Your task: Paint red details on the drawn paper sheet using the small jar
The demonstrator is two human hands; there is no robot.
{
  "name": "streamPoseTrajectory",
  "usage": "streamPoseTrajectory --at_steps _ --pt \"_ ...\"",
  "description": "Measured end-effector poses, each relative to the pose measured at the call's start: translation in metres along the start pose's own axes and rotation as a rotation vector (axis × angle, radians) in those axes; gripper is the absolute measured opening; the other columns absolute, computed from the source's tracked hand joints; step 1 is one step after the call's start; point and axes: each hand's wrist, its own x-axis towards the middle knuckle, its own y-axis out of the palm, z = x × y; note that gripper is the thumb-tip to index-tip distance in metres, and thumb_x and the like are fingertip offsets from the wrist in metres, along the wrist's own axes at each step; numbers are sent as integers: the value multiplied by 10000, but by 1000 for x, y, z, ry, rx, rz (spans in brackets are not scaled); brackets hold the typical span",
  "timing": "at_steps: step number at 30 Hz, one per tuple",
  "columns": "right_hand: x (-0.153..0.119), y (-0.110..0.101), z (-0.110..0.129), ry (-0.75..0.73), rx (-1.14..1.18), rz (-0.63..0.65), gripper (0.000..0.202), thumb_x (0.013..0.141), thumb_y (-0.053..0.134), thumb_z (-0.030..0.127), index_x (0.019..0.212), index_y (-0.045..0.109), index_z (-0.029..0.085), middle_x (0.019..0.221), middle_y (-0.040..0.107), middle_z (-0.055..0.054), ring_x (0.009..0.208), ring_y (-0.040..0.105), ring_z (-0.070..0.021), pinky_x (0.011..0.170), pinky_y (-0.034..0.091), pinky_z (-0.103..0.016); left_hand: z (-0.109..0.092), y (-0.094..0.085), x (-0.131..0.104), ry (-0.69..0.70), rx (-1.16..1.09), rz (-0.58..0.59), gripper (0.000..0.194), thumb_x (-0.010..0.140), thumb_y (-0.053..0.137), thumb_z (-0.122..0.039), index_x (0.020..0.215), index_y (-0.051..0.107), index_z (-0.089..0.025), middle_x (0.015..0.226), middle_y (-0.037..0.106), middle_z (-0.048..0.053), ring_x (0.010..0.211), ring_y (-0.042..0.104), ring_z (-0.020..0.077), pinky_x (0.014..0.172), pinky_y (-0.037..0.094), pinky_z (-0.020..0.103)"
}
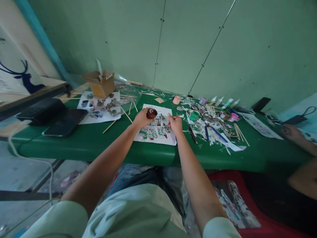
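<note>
Dark red shows between my two hands: a small jar (pixel 152 113) sits in my left hand (pixel 142 119), the fingers curled round its side, held over the far left part of a printed sheet (pixel 160 141). My right hand (pixel 175 124) is closed in a pinch on a thin red-handled tool (pixel 177 117), perhaps a brush, over the sheet's right edge. What matters most is how these two lie to each other: the jar is to the left of my right hand and a little farther from my body, near it but with a clear gap between. The tool's long axis slants across my grip, its handle pointing away to the right and its other end seeming to come down leftward over the sheet; that end is too small for me to tell whether it touches. Neither hand is spread, and I cannot make out whether the jar's top is open. Under both wrists lies the sheet with its green and red shapes, flat on the green tabletop (pixel 119 148). Just right of my right hand comes a litter of scraps with a green lump (pixel 194 115), and well apart, at the far right, another person's hand (pixel 292 133).
</note>
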Motion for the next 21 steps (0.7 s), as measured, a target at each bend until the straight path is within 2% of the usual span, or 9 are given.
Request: streamPoseTrajectory --at_steps 9,14,21 --pt "-1 0 -3 -43 -91 12 424 757 511 505 471 477 193 320 427 21 313 453 -121 366 359 -231 0 1 0 -10 9 8 607 640 665 -405 1176 463 -204 1188 531 109 1045 540 275 831 434 357" --pt "1 -1 -5 -150 -155 5 435 756 518 487 440 460 193 324 429 22 313 450 -115 383 352 -228 1 1 0 -3 6 6 614 637 667 -396 1182 456 -207 1186 532 105 1052 536 273 834 432 360" --pt "1 0 -4 -88 -102 13 430 753 516 497 447 473 198 317 438 16 309 458 -126 372 350 -228 1 1 0 9 3 -1 613 639 662 -418 1177 462 -203 1173 537 108 1050 538 274 839 430 362"
